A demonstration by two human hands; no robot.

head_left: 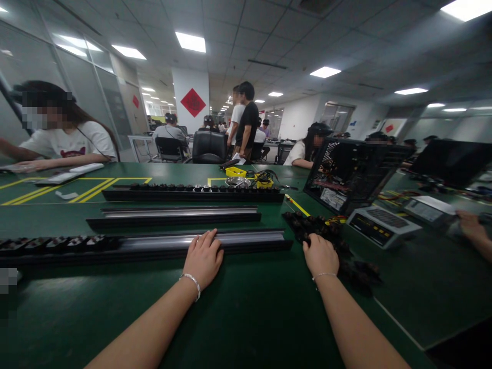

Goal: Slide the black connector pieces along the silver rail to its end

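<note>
My left hand [204,259] rests on the nearest long black rail [253,241], its fingers over the shiny channel and slightly apart. Several black parts [63,243] sit in a row in the rail's left portion. With its fingertips at a pile of small black parts [326,230], my right hand [321,254] has bent fingers; whether it grips one is hidden. Behind the nearest rail lies a shorter rail [177,214] with a bare channel, and farther back a third rail [192,195] is lined with black parts.
An open computer case [346,171] and a power supply unit [382,225] stand at the right. Yellow trays [236,172] and cables are at the back of the green table [246,307]. A person [77,133] sits at the far left; another person's hand [472,228] is at the right edge.
</note>
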